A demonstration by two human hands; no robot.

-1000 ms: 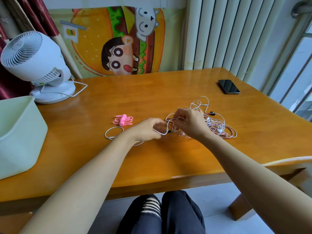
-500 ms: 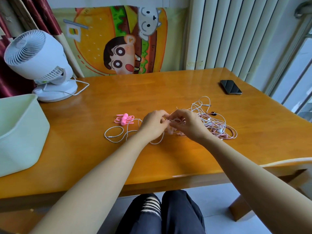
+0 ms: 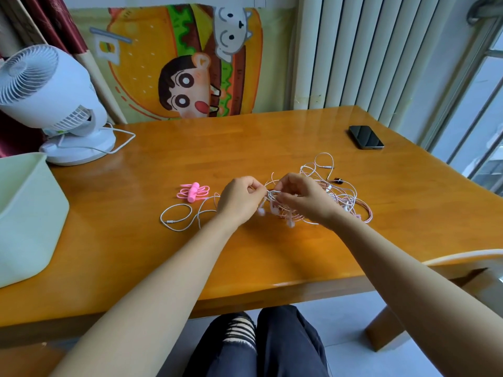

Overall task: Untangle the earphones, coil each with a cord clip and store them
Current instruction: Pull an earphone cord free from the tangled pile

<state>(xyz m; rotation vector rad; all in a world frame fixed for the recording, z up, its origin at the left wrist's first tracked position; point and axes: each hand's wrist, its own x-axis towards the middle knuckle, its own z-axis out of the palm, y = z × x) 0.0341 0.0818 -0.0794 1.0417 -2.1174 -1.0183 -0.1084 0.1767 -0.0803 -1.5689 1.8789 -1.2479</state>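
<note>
A tangle of white and pink earphone cords [image 3: 337, 191] lies on the wooden table [image 3: 245, 148], right of centre. My left hand [image 3: 239, 200] and my right hand [image 3: 302, 197] meet at the tangle's left edge, each pinching white cord lifted slightly off the table. Several white earbuds [image 3: 273, 212] dangle below the fingers. A loose white cord loop with its plug [image 3: 177, 216] trails left from my left hand. A pink earphone coiled with a cord clip [image 3: 193, 191] lies just beyond that loop.
A pale green bin [image 3: 27, 213] stands at the table's left edge. A white desk fan [image 3: 51, 104] with its cable sits at the back left. A black phone [image 3: 366, 137] lies at the back right. A chair back [image 3: 462, 259] shows at the near right.
My left hand has moved right to meet my right hand at the tangle. Both hands have lifted the white cord, and earbuds now hang beneath them.
</note>
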